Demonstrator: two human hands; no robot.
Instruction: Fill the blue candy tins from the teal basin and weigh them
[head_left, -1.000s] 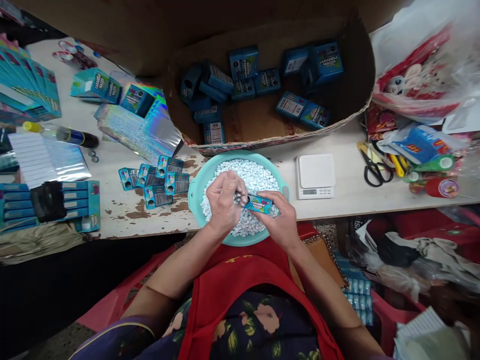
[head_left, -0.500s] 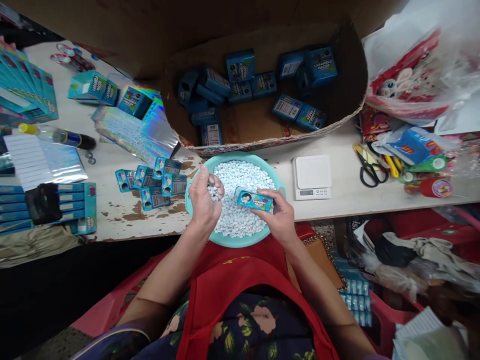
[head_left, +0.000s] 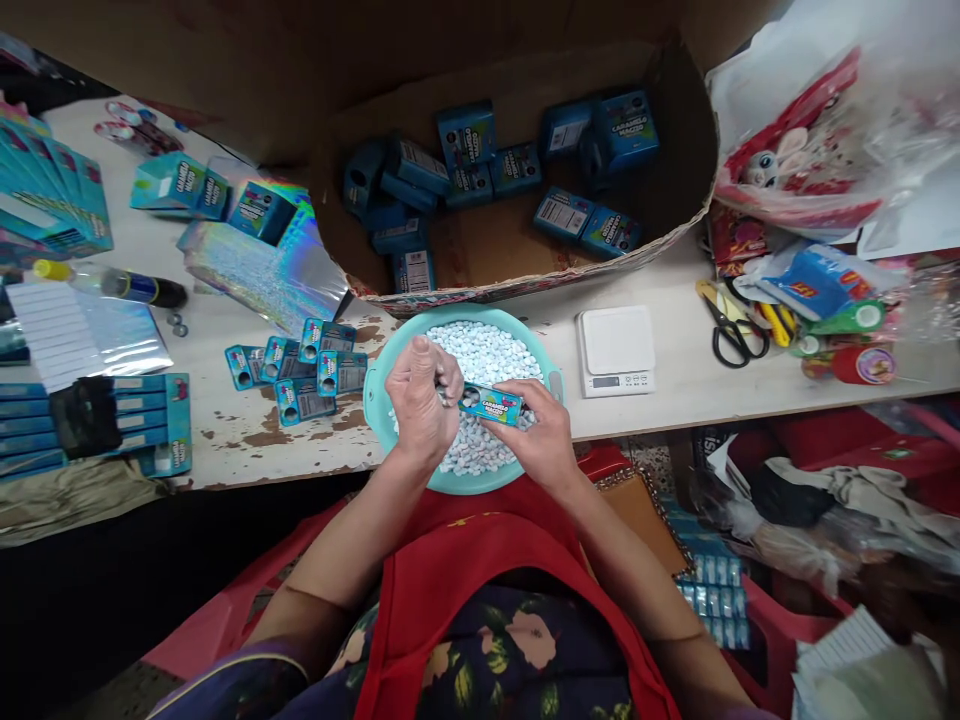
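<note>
Over a turquoise basin [head_left: 373,398] full of small pale candies [head_left: 487,350], my right hand [head_left: 541,430] grips a small blue candy box [head_left: 491,403] by its right end. The box lies sideways with its printed front up. My left hand [head_left: 425,400] is closed in a cupped fist at the box's left end, where the box has its opening. Candies were visible in that hand a moment ago; now the curled fingers mostly hide them. Several similar small boxes [head_left: 304,398] lie in a group on the table left of the basin.
Behind the basin stands a large cardboard box [head_left: 525,280] with several blue candy packs [head_left: 469,140] inside. A white kitchen scale [head_left: 616,350] is at right, then scissors [head_left: 731,328] and bagged goods. Holographic sheets [head_left: 262,270], a bottle [head_left: 142,287] and stacked blue cartons [head_left: 154,415] lie left.
My left hand has turned and moved right to meet the box's end. My right hand has shifted the box slightly left. The whole view has moved a little.
</note>
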